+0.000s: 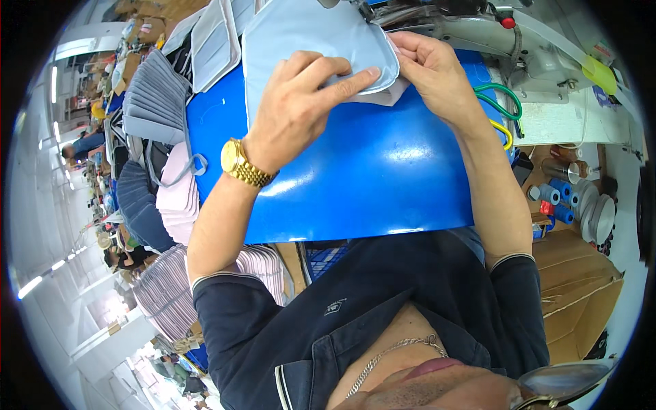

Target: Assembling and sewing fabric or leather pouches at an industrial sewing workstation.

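Observation:
A light blue fabric panel [301, 34] with rounded corners and a raised, bound edge lies on the blue tabletop [342, 178], under the metal parts of a sewing machine [451, 27]. My left hand [297, 102] rests on the panel with fingers spread, thumb and index finger close to its near right corner. At the panel's right edge, my right hand [434, 72] pinches the border between thumb and fingers. A pale piece of fabric [386, 94] shows from beneath that corner. Exactly how many layers the right fingertips hold is hidden.
Stacked grey fabric pieces [154, 96] and pink pieces [179, 195] hang at the left. Green [509, 96] and yellow [507, 137] looped handles lie right of my right forearm. Blue thread spools [562, 191] and a cardboard box [581, 287] stand at the lower right.

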{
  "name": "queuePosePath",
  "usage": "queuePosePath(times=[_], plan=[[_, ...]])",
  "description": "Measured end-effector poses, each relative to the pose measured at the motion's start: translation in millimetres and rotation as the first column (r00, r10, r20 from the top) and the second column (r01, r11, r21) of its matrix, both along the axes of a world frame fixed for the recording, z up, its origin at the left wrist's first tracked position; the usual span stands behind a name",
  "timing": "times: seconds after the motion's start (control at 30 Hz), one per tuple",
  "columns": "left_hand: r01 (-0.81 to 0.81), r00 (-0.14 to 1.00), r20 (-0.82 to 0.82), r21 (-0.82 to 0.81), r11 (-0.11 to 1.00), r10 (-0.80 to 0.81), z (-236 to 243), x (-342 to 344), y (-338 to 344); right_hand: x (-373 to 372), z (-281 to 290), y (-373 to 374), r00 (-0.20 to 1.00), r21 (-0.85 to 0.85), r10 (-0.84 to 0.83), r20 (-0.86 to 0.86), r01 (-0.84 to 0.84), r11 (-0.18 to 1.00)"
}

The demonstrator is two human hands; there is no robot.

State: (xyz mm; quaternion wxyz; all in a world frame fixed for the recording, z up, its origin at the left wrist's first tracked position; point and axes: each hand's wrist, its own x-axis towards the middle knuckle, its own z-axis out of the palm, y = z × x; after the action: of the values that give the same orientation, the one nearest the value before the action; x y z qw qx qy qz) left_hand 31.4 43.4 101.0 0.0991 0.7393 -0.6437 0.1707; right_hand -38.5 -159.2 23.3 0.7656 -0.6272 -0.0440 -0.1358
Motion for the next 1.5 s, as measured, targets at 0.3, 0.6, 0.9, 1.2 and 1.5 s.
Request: queuePosePath(times=[0.3,0.6,0.9,1.2,1.5], plan=[[-0.055,0.993,0.101,-0.031,0.998,0.058,-2.2,24.4,-14.2,3.4,-8.4,-0.4,0.995,-0.161,-0.098,-0.002,0.097,0.982],[-0.338,0.932,0.113,-0.079,0.938,0.346,8.3,-16.6,-44.4,5.1,-1.2,1.2,0.98,-0.248,-0.201,-0.011,0.192,0.95],[-0.512,0.854,-0.076,0.059,0.857,0.515,14.5,-38.6,-71.2,-7.3,3.5,2.5,0.966,-0.408,-0.257,-0.002,0.234,0.882],[-0.229,0.783,-0.605,-0.06,0.972,0.147,-52.3,-78.1,22.6,-75.4,-4.4,5.3,0.924,0.413,0.378,-0.054,-0.324,0.851],[-0.133,0.982,-0.168,-0.323,0.937,0.082,-34.3,-93.8,22.9,-89.5,-21.8,21.2,0.923,-0.551,-0.323,-0.208,0.162,0.818]])
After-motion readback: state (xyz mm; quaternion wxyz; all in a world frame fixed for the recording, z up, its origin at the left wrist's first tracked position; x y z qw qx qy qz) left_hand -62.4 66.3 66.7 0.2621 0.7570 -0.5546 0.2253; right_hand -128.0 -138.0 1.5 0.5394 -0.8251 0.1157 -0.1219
